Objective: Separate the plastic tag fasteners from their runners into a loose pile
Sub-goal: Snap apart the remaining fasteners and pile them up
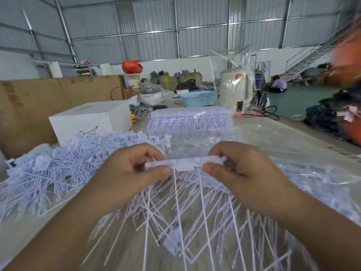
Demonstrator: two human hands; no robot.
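**Both hands pinch a strip of tag fasteners above the table**

The left hand (125, 171) and the right hand (240, 169) each pinch one end of a white strip of fasteners (183, 163), thumb below and curled fingers above, and hold it level over the table (293, 137). Thin white stems hang down from the strip toward the person.

Under the hands lies a scatter of loose fasteners (175, 222), crossing one another on the tabletop. To the left a large loose pile (64, 165) of separated fasteners rests on clear plastic sheeting. Farther back, in the middle of the table, a stack of uncut strips (190, 119) lies inside a clear plastic bag.

Behind it a blue basket (199, 98) stands near the table's far edge; its contents cannot be made out. Beside it a white kettle (234, 89) sits wrapped in a clear bag. A white box (91, 120), closed, stands at the left, and a lidded pot (150, 94) in plastic wrap sits behind it.
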